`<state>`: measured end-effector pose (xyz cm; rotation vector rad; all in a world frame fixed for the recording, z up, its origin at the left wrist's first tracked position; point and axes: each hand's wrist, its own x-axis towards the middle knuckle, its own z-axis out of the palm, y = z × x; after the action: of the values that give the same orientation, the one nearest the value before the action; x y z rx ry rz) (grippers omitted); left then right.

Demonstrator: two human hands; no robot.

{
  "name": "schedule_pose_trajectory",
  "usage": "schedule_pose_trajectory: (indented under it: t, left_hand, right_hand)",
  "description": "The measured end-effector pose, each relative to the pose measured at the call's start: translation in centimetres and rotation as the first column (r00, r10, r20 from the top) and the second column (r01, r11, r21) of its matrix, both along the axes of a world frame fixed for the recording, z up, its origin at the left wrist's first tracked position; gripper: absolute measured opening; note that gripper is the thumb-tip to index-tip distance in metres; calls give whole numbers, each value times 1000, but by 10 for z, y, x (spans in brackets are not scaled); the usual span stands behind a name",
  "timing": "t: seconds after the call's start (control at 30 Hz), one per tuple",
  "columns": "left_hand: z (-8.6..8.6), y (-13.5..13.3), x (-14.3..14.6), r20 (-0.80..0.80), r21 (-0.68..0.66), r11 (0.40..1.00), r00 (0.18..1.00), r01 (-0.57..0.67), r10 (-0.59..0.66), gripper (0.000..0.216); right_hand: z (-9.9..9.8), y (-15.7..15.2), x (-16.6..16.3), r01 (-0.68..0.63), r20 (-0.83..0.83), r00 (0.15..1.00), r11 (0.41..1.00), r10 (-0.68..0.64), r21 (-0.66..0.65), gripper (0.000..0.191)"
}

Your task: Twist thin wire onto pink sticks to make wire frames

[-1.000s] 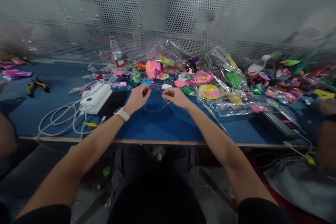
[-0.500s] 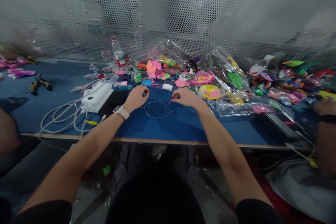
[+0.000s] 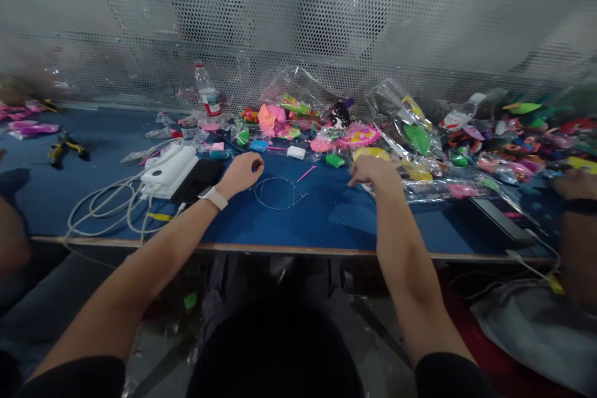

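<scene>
My left hand [image 3: 242, 173], with a white watch on the wrist, rests on the blue table [image 3: 303, 217] with its fingers curled in a pinch on one end of a thin wire loop [image 3: 278, 192] that lies flat on the table. My right hand [image 3: 372, 172] is out to the right, away from the loop, its fingers bent down at the edge of clear plastic bags [image 3: 410, 161] of coloured toy parts. I cannot see anything in it. A small pink stick [image 3: 306, 173] lies on the table between my hands.
A white power bank [image 3: 168, 166] with coiled white cables [image 3: 107, 205] and a black pad lie at left. A water bottle [image 3: 208, 94] stands by the perforated metal wall. Yellow-handled pliers [image 3: 65, 149] lie far left. Other people's arms show at both edges.
The wire loop went from held up between both hands to lying on the table. My right hand let go of the pink stick and moved right to the plastic bags.
</scene>
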<state>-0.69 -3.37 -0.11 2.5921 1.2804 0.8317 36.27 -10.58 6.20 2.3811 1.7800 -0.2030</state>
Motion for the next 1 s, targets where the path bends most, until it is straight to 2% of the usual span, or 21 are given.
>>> schedule_pose_trajectory:
  t: [0.13,0.23,0.33,0.43,0.63,0.73,0.83,0.9,1.0]
  left_hand:
    - [1,-1,-1,-19,-25,1000,1000,18,-18,11]
    - [2,-1,-1,-20,-28,999,1000,24,-25,12]
    - [1,0,0,-9,-30,999,1000,19,-20,12]
    - [1,1,-1,-8,-41,999,1000,25,-25,12]
    - [2,1,-2,0,-45,998,999,43,-43,13]
    - [1,2,-2,-1,-37,998,999,44,-44,11]
    - [1,1,-2,3,-26,999,999,45,-45,11]
    - [2,1,-2,8,-26,999,999,48,-48,10]
    - [4,0,-2,4,-33,998,999,46,-46,11]
  right_hand:
    - [-4,6,10,124,-52,991,992,-122,31,15]
    - [-6,7,14,170,-133,976,985,-173,-35,17]
    - [-8,8,14,162,-200,964,983,-176,-84,24]
    - [-9,8,10,129,-199,968,983,-154,-133,28]
    - [-1,4,-4,41,-58,997,987,-51,-153,23]
    - [1,0,0,81,-77,993,989,-91,-121,22]
    - [-2,0,12,172,-168,969,983,-180,-62,18]
    - [-7,3,20,209,-263,938,974,-226,-92,19]
    - [-13,7,26,193,-282,932,971,-226,-141,22]
